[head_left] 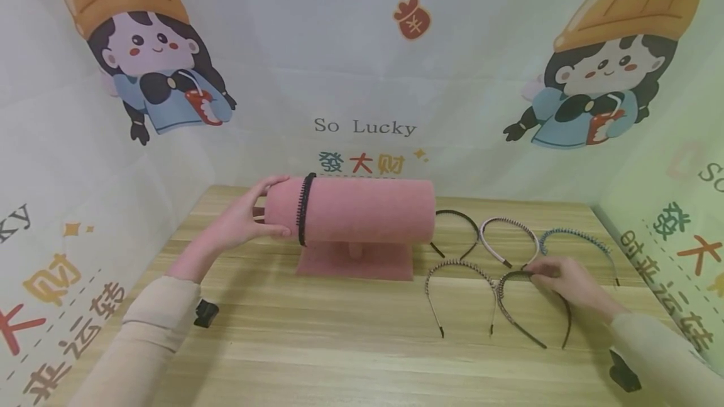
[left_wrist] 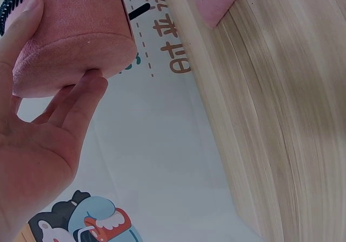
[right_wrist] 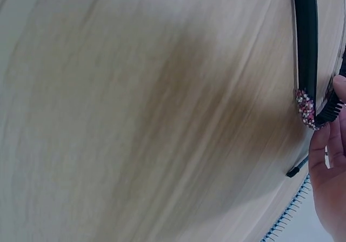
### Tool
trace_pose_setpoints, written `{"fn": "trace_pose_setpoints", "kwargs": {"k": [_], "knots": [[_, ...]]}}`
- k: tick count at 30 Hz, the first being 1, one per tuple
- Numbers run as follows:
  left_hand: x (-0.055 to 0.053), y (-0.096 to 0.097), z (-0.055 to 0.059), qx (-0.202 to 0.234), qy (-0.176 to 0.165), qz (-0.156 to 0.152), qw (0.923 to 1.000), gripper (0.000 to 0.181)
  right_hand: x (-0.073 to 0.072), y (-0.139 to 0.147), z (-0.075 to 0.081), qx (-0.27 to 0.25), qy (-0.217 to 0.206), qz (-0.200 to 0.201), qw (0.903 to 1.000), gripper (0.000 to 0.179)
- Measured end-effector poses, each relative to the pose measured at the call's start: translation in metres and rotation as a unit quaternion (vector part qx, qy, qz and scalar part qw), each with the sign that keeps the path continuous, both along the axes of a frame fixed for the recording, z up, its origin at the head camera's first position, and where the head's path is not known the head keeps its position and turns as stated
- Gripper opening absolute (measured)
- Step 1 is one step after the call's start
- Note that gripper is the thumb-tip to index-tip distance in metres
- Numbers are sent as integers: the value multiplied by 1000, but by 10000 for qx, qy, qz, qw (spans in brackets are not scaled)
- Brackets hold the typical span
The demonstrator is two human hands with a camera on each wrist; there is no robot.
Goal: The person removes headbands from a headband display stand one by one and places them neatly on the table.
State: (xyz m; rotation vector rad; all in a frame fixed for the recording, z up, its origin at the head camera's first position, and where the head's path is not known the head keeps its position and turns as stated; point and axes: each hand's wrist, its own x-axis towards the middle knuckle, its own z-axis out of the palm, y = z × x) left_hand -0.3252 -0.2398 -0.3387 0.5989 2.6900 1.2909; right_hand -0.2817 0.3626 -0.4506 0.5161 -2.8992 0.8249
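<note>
A pale wooden table (head_left: 317, 338) sits enclosed by cloth backdrops (head_left: 351, 36) printed with cartoon girls, Chinese characters and "So Lucky". Soft, even light, possibly from overhead.

A pale wooden tabletop (head_left: 317, 344) carries everything here, and the pink velvet stand (head_left: 355, 262) sits on its flat base at centre. From three o'clock of the stand round to five o'clock, five headbands lie flat: a thin black one (head_left: 455, 213), a pale one (head_left: 509, 225), a blue one (head_left: 577, 234), a beaded one (head_left: 452, 265) and a dark one (head_left: 534, 331).
</note>
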Motion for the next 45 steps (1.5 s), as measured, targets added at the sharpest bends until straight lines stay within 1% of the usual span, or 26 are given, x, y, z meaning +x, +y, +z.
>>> {"fn": "trace_pose_setpoints", "kwargs": {"k": [3,7,10,15,20,24,26,33,45], "knots": [[1,0,0,6,1,2,10000,97,0,1,-1,-86,52,-3,9999,16],[-1,-1,-1,28,-14,-9,10000,98,-1,4,-5,-282,276,155,9991,15],[-2,-1,-2,33,-34,-11,10000,98,-1,7,-8,-410,309,290,9983,16],[-1,-1,-1,4,-23,24,10000,98,0,11,-8,-548,90,264,9981,18],[-1,-2,-2,15,-62,26,10000,98,1,12,-6,-699,-303,143,9970,24],[-1,-3,-3,7,-60,34,10000,99,2,10,-4,-734,-519,59,9959,27],[-2,-3,-3,-1,-35,22,10000,99,3,10,-4,-719,-527,33,9960,27],[-2,-1,-2,-40,24,11,10000,98,6,9,-6,-728,-219,-27,9971,25],[-2,0,-2,-47,6,17,10000,97,6,5,-9,-685,-422,-200,9966,24]]}}
